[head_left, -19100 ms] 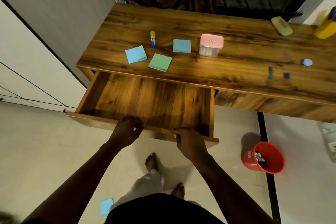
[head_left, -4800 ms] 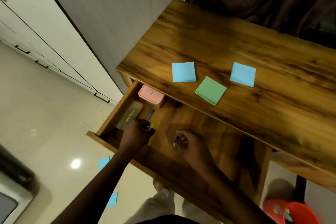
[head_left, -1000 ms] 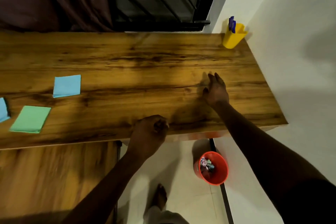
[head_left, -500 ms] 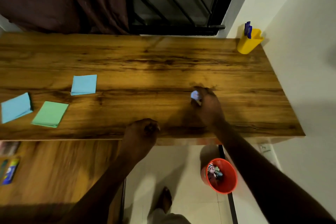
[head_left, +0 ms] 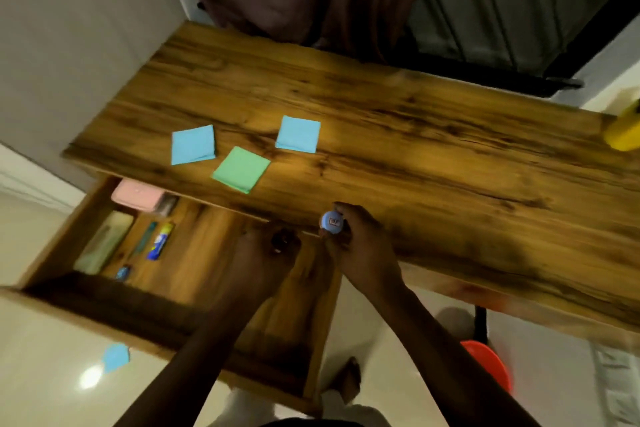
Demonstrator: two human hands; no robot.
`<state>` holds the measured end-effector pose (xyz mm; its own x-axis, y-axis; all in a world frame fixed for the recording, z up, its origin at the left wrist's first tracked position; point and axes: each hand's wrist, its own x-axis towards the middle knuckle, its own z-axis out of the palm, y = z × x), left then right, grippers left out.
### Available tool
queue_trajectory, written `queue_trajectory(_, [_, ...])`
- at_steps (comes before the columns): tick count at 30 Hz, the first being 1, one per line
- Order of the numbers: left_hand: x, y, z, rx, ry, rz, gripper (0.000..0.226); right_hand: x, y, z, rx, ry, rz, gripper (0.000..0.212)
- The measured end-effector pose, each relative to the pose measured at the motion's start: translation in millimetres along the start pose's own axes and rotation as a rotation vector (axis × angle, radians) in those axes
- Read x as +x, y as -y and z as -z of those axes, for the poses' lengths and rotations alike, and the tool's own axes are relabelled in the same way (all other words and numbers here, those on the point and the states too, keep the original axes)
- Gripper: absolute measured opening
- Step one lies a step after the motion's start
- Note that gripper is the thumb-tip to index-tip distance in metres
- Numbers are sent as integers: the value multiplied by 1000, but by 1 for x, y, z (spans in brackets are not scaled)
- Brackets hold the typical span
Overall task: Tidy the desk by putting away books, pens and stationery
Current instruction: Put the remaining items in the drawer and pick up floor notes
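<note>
Right hand (head_left: 360, 250) is gripping a small blue round item (head_left: 332, 222) in its fingertips at the desk (head_left: 450, 156) edge, above the open drawer (head_left: 194, 253). Left hand (head_left: 266, 253) is curled; contents cannot be told. Next: lowering item into drawer; 3 notes (head_left: 241, 168) are remaining.
</note>
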<state>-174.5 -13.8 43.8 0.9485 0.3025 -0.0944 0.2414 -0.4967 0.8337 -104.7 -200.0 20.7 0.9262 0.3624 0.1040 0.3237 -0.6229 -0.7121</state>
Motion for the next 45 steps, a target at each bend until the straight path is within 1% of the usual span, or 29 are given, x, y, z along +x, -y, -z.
queue_trajectory(2, [-5,19,24,4,-21,16,16,2,23,-25,-27,43,30,59])
queue_trajectory(6, [-18,67,88,56,-123,93,25,9,80,-89,-29,161,95,56])
queue_trajectory(9, [-29,103,132,59,-144,126,20,12,117,-134,-63,300,93,54])
queue_trajectory(15, [-56,178,212,5,-288,269,16,6,177,-236,-135,489,157,55])
queue_trajectory(19, [-64,213,250,26,-286,302,18,6,194,-298,-218,594,188,56])
queue_trajectory(25, [-69,245,285,43,-254,338,16,6,196,-372,-255,669,174,46])
queue_trajectory(27, [-68,251,290,44,-236,340,16,2,196,-386,-317,674,203,44])
queue_trajectory(31, [-64,259,294,34,-200,329,19,-5,202,-401,-262,717,122,46])
queue_trajectory(34, [-58,263,295,24,-172,305,19,-6,199,-405,-255,696,104,48])
queue_trajectory(37, [-50,265,294,23,-141,278,19,-6,204,-399,-234,707,91,54])
queue_trajectory(39, [-44,262,294,32,-115,264,20,-6,207,-384,-192,646,79,50])
queue_trajectory(42, [-25,251,292,26,-100,218,20,5,207,-349,-167,362,152,33])
queue_trajectory(43, [-17,247,290,10,-97,195,19,14,205,-333,-177,256,148,28])
queue_trajectory(45, [2,238,285,-3,-78,143,18,40,203,-300,-218,113,72,25])
